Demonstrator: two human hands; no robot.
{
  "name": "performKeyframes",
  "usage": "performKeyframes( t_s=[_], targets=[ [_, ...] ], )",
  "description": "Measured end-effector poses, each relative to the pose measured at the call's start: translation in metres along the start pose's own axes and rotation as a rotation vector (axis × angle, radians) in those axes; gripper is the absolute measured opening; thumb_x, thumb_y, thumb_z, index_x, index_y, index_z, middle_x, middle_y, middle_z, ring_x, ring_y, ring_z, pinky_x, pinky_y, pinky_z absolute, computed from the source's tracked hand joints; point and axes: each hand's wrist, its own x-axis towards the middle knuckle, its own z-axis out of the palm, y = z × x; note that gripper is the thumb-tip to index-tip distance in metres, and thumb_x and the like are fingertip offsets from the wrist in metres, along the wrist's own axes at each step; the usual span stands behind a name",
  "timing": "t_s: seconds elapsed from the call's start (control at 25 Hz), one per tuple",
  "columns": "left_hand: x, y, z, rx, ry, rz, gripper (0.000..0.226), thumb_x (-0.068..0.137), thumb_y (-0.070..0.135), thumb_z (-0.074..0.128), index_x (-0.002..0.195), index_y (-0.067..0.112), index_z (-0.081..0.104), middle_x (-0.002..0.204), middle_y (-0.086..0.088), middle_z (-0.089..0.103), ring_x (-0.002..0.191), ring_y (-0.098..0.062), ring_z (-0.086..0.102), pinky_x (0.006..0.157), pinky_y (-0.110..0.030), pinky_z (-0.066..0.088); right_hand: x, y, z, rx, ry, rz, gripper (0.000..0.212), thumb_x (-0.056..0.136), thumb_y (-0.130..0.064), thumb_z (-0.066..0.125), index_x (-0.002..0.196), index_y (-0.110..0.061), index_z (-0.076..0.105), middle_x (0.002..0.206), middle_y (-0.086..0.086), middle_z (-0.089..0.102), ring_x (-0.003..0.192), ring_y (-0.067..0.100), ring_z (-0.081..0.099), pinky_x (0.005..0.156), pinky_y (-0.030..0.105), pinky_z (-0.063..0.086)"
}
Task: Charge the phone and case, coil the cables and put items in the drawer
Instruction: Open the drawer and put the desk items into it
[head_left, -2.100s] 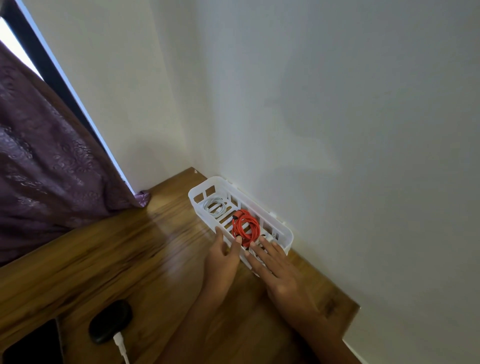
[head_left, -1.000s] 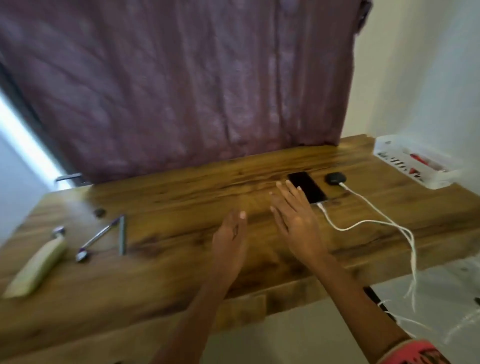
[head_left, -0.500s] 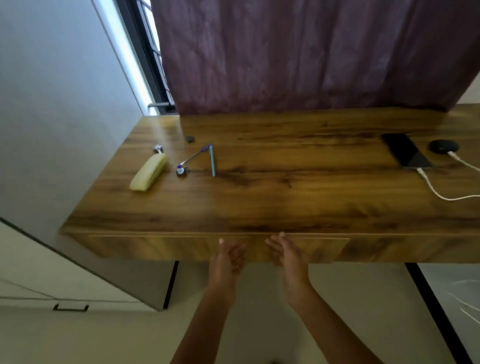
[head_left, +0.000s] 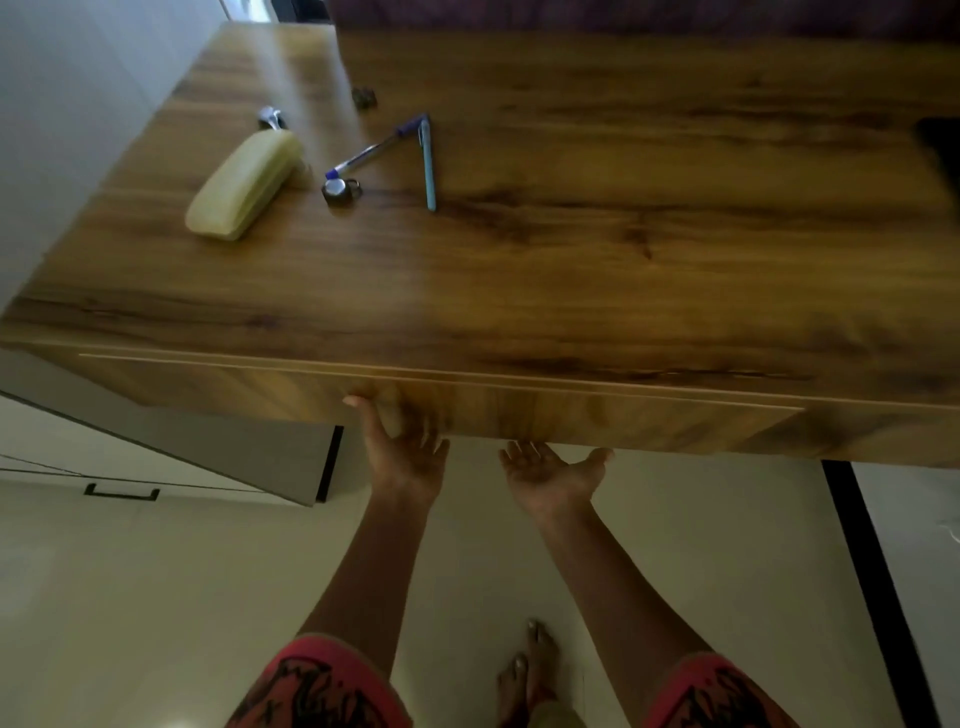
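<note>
The wooden desk (head_left: 571, 291) has a shut drawer front (head_left: 597, 415) along its near edge. My left hand (head_left: 405, 452) grips the drawer's lower edge, thumb pressed on the front and fingers tucked underneath. My right hand (head_left: 550, 470) is palm up beside it, its fingertips just reaching under the same edge. A dark corner of the phone (head_left: 943, 148) shows at the far right of the desk. The charging case, cables and white basket are out of view.
On the left of the desk lie a pale yellow case (head_left: 244, 184), a purple pen (head_left: 371, 150), a teal pen (head_left: 427, 161) and a small metal ring piece (head_left: 340, 188). A cabinet with a black handle (head_left: 122, 491) stands to the left. A black desk leg (head_left: 872, 571) is at right.
The view swung from the basket at the wall, across the desk, down to its front edge. Both hands dropped from the desktop to the drawer's lower edge and the left took hold.
</note>
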Motion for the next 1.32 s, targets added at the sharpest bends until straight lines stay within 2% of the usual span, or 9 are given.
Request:
performKeyframes(
  t_s=[0.08,0.16,0.28,0.32,0.44,0.56,0.84,1.08,1.32],
  targets=[
    [0.009,0.0,-0.001,-0.037,0.024,0.051,0.086,0.067,0.074,0.058,0.128,0.015,0.05,0.11,-0.004,0.061,0.104,-0.023,0.06,0.102,-0.045,0.043,0.011,0.002,0.005,0.054,0.011,-0.025,0.098,0.08,-0.075,0.032,0.143,0.0,0.021,0.148,0.02,0.03,0.137,0.033,0.029,0.115,0.047,0.02],
    [0.012,-0.001,-0.002,-0.027,0.021,0.08,0.084,0.07,0.072,0.057,0.129,0.012,0.049,0.116,-0.007,0.06,0.103,-0.023,0.062,0.099,-0.045,0.046,0.018,0.004,0.009,0.073,0.026,-0.051,0.097,0.08,-0.075,0.034,0.141,0.0,0.023,0.146,0.021,0.032,0.134,0.034,0.033,0.113,0.049,0.025],
    [0.016,-0.003,-0.006,0.025,0.045,0.103,0.074,0.077,0.068,0.049,0.128,0.015,0.039,0.113,-0.011,0.055,0.102,-0.024,0.058,0.106,-0.044,0.039,0.02,0.004,0.006,0.037,0.022,-0.055,0.098,0.08,-0.076,0.031,0.142,0.0,0.022,0.147,0.021,0.03,0.135,0.035,0.031,0.113,0.05,0.024],
    [0.017,-0.004,-0.009,0.03,0.041,0.101,0.079,0.077,0.068,0.049,0.133,0.015,0.035,0.113,-0.011,0.053,0.102,-0.025,0.057,0.107,-0.044,0.038,0.019,0.004,0.003,0.029,0.012,-0.05,0.099,0.08,-0.076,0.03,0.142,0.0,0.021,0.147,0.021,0.029,0.136,0.035,0.031,0.113,0.05,0.024],
    [0.007,-0.004,-0.026,0.09,0.011,0.06,0.099,0.074,0.073,0.047,0.145,0.008,0.022,0.133,-0.014,0.048,0.116,-0.026,0.053,0.107,-0.041,0.039,0.008,0.007,-0.012,0.005,0.003,-0.042,0.099,0.08,-0.077,0.028,0.143,-0.001,0.02,0.148,0.022,0.027,0.136,0.036,0.03,0.114,0.05,0.023],
    [-0.013,-0.003,-0.046,0.155,0.005,0.03,0.098,0.077,0.071,0.042,0.147,0.008,0.014,0.145,-0.016,0.035,0.131,-0.029,0.041,0.111,-0.04,0.033,-0.006,0.015,-0.032,-0.049,-0.002,-0.063,0.098,0.08,-0.076,0.023,0.142,0.0,0.022,0.147,0.022,0.03,0.135,0.036,0.031,0.113,0.049,0.024],
    [-0.081,-0.009,-0.109,0.27,-0.012,0.006,0.081,0.087,0.063,0.03,0.145,0.008,0.019,0.146,-0.018,0.034,0.134,-0.029,0.036,0.115,-0.039,0.026,-0.053,0.039,-0.107,-0.09,0.027,-0.09,0.096,0.082,-0.073,0.018,0.141,0.003,0.021,0.146,0.022,0.031,0.135,0.036,0.031,0.114,0.05,0.021],
    [-0.13,-0.021,-0.175,0.271,-0.002,-0.05,0.082,0.086,0.063,0.032,0.141,0.002,0.029,0.144,-0.019,0.039,0.133,-0.026,0.04,0.114,-0.037,0.028,-0.099,0.064,-0.169,-0.098,0.048,-0.111,0.096,0.083,-0.073,0.014,0.143,0.002,0.017,0.15,0.021,0.024,0.139,0.036,0.023,0.115,0.049,0.018],
    [-0.17,-0.029,-0.223,0.249,0.042,-0.087,0.088,0.083,0.063,0.038,0.142,-0.001,0.024,0.146,-0.02,0.035,0.133,-0.025,0.04,0.113,-0.037,0.03,-0.134,0.079,-0.221,-0.132,0.049,-0.112,0.097,0.082,-0.073,0.013,0.144,0.002,0.016,0.151,0.022,0.023,0.139,0.037,0.023,0.116,0.049,0.018]
  ],
)
